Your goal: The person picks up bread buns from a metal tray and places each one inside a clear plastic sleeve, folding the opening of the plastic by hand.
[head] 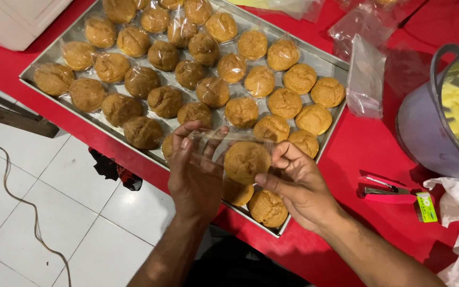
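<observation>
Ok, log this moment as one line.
left hand: holds clear bag | right hand: holds pastry in bag | below: tray of pastries

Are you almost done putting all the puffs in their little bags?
Well over half look done: the puffs at the far end of the metal tray lie in clear bags. In hand: the left hand and right hand hold one puff in a clear bag. Left: about a dozen bare puffs at the near right end, with spare bags beside the tray.
</observation>
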